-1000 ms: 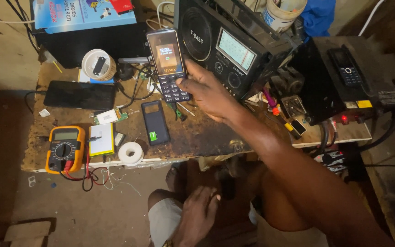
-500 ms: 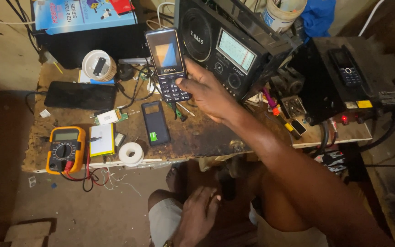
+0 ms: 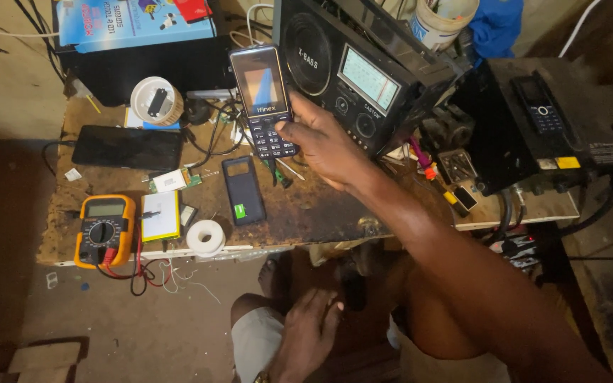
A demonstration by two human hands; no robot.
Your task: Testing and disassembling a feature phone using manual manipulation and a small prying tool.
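Observation:
My right hand [image 3: 328, 145] holds a black keypad phone [image 3: 264, 99] upright above the worn wooden workbench [image 3: 306, 209], thumb resting on its keys. The phone's screen is lit. Just behind it stands a large black radio [image 3: 352, 74]. My left hand [image 3: 306, 337] rests on my thigh below the bench edge, fingers loosely apart and holding nothing. Beside my right hand, a dark phone back cover [image 3: 243, 190] lies flat on the bench.
A yellow multimeter [image 3: 104, 228] with red and black leads, a white battery [image 3: 161, 215], a tape roll [image 3: 206, 236] and a black smartphone [image 3: 128, 147] lie at the left. A second keypad phone [image 3: 539, 106] sits on a black box [image 3: 512, 135] at the right. Loose wires lie about.

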